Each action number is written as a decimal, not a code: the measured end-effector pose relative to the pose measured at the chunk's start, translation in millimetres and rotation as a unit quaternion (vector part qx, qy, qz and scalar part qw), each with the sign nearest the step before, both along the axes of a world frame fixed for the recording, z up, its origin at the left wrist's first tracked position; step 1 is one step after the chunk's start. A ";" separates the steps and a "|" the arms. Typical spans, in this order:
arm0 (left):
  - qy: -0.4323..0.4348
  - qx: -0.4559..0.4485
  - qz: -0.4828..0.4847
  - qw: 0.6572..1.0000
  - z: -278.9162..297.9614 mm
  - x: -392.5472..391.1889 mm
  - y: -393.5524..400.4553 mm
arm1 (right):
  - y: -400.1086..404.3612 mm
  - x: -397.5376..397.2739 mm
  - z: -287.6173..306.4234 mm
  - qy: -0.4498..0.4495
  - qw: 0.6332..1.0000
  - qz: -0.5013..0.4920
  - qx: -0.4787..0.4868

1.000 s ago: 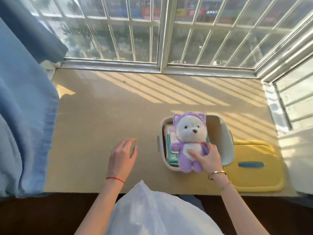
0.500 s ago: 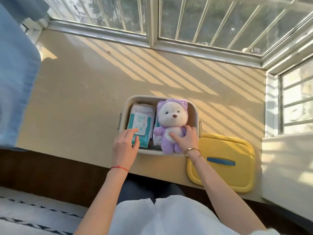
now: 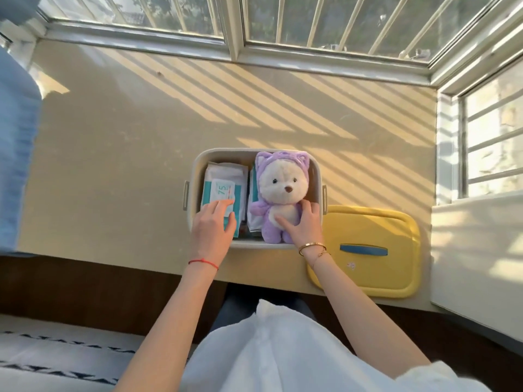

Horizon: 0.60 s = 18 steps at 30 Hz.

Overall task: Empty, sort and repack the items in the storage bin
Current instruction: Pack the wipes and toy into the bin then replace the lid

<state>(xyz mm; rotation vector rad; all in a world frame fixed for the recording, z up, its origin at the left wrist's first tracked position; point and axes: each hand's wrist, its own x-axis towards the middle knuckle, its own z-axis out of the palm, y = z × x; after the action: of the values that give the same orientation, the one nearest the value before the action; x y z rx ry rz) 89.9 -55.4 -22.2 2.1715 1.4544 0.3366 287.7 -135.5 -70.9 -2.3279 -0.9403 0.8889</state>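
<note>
Open beige bin (image 3: 256, 153) with purple-hooded plush bear (image 3: 280, 193) beside wipes pack (image 3: 222, 190).

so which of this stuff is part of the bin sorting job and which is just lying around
Part of the job:
storage bin
plush bear, under the right hand
wipes pack, under the left hand
second pack beneath the bear
yellow lid

Just lying about:
blue blanket
white cloth on the lap

Storage bin (image 3: 195, 176) near the counter's (image 3: 113, 154) front edge, packed: wipes pack (image 3: 223, 188) left, plush bear (image 3: 280, 193) right, narrow gap between. Yellow lid (image 3: 376, 222) lies just beside bin's right wall, blocking that side. Counter left of and behind bin open. Window frame (image 3: 235, 55) bounds rear; blue curtain (image 3: 17, 154) far left.
</note>
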 end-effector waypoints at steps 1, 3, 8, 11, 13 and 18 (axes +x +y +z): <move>-0.001 0.005 -0.010 1.000 1.0 0.7 -0.8 | -4.7 0.7 1.6 -0.009 1.000 0.007 0.014; -0.003 0.018 -0.029 0.999 5.1 2.9 -3.8 | -16.1 1.6 7.3 -0.037 0.998 0.018 0.044; -0.009 0.056 -0.083 0.995 20.8 10.5 -20.4 | -56.9 6.5 24.2 -0.141 0.987 0.011 0.081; -0.024 0.057 -0.123 0.991 22.5 16.7 -37.4 | -94.7 17.8 26.7 -0.177 0.979 -0.046 0.086; -0.029 0.052 -0.153 0.986 18.0 22.2 -52.6 | -125.8 29.4 25.9 -0.192 0.974 -0.095 0.071; -0.023 0.042 -0.206 0.977 -2.0 45.3 -99.2 | -203.5 69.8 11.0 -0.181 0.968 -0.174 0.008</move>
<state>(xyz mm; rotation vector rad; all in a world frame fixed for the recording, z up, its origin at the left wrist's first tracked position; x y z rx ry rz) 135.2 -154.7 -24.2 2.4460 0.9455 0.2995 357.6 -338.9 -59.9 -2.5816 -0.6309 0.3180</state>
